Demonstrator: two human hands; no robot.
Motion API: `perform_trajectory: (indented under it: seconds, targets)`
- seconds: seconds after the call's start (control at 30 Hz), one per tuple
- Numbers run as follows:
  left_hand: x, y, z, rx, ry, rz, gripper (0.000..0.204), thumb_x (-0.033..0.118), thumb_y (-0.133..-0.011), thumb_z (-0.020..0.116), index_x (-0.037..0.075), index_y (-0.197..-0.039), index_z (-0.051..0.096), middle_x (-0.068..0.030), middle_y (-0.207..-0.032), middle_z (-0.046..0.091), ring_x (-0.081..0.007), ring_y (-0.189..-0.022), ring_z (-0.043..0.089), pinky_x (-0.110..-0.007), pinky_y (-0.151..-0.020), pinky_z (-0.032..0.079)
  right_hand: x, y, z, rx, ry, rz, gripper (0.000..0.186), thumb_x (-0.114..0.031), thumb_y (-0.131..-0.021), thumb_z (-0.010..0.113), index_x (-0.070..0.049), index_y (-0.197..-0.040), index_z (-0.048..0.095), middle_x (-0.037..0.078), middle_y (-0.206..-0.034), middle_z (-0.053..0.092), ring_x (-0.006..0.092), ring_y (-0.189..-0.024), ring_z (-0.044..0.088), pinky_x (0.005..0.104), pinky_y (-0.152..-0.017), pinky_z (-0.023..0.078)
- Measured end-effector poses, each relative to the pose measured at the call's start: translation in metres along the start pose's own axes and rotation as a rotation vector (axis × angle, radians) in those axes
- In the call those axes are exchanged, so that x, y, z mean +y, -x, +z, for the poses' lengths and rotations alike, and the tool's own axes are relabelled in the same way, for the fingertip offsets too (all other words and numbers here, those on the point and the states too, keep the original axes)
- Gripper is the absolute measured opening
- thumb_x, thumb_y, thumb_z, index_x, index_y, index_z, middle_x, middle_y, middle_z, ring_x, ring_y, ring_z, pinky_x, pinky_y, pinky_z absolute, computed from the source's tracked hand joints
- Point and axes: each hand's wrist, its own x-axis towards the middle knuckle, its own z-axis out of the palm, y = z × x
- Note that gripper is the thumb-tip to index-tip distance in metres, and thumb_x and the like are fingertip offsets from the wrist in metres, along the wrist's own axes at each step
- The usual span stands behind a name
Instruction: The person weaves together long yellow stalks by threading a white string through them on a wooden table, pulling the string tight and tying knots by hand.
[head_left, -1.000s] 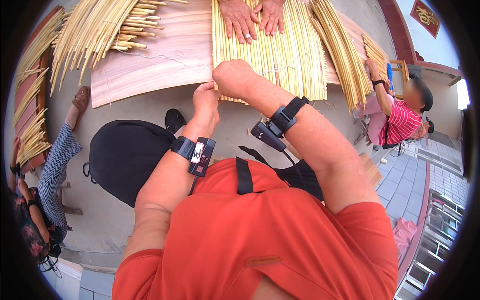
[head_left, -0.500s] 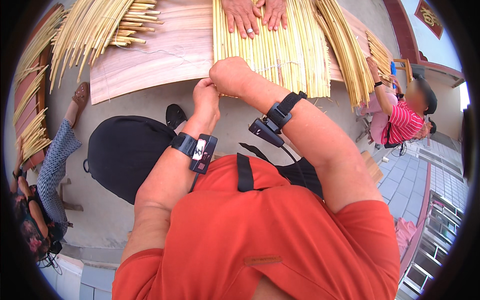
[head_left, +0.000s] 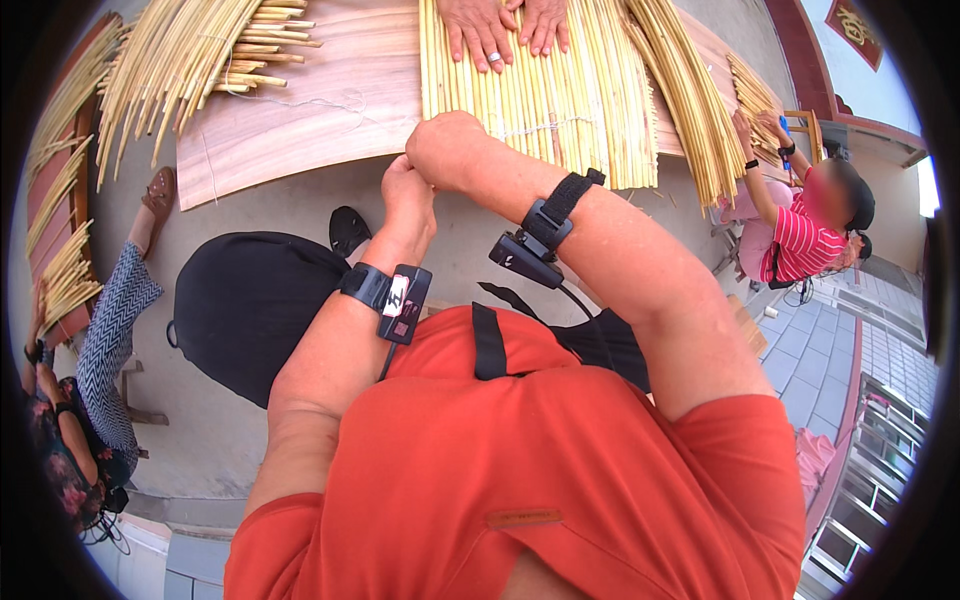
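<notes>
My left hand [head_left: 407, 198] and my right hand [head_left: 450, 150] meet at the near edge of a wooden board, by the left corner of a mat of pale yellow stalks [head_left: 570, 90]. Both are closed, fingertips pinched together; whatever they hold is too small or hidden to make out. White string [head_left: 545, 128] crosses the stalks just right of my right hand, binding them side by side. At the mat's far part, another person's two hands [head_left: 500, 35] lie flat on the stalks, a ring on one finger.
Loose white thread [head_left: 340, 104] trails over the wooden board [head_left: 290, 135] on the left. Stalk bundles lie at the far left [head_left: 180, 60] and right [head_left: 690, 110]. A person in a striped shirt [head_left: 808, 235] handles stalks at the right; another person's patterned trouser leg [head_left: 105, 360] shows at left.
My two hands have shifted slightly left, still held together. The other person's hands stay flat on the stalks.
</notes>
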Motion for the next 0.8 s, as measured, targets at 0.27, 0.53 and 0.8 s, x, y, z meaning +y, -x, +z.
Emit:
perform_trajectory:
  seconds: [0.27,0.53,0.8]
  targets:
    - [-0.001,-0.003,-0.005,0.003,0.04,-0.069,0.005,0.009,-0.088,0.055,0.003,-0.087,0.054,-0.0027,-0.079,0.058,-0.0085,-0.063,0.047,-0.024,-0.055,0.037,-0.001,0.002,0.024,0.189,0.066,-0.056,0.016,-0.016,-0.07,0.065,-0.003,-0.079,0.064,0.01,-0.07,0.066,0.0255,-0.065,0.067,0.0358,-0.054,0.052]
    - [0.004,0.001,-0.005,-0.005,0.1,-0.078,0.01,0.013,-0.088,0.057,0.003,-0.087,0.055,-0.0043,-0.081,0.059,-0.0097,-0.068,0.052,-0.024,-0.056,0.04,-0.013,0.001,0.018,0.072,0.087,0.107,0.026,-0.017,-0.076,0.062,-0.002,-0.095,0.054,0.011,-0.074,0.067,0.0246,-0.07,0.068,0.0349,-0.057,0.052]
    - [0.003,0.001,-0.004,0.017,-0.037,-0.074,0.008,0.006,-0.086,0.056,0.0,-0.091,0.055,-0.0056,-0.083,0.059,-0.0116,-0.067,0.053,-0.024,-0.058,0.042,-0.004,0.007,0.022,0.076,-0.03,0.145,0.025,-0.017,-0.076,0.062,-0.002,-0.094,0.054,0.014,-0.075,0.067,0.0276,-0.071,0.068,0.0377,-0.06,0.053]
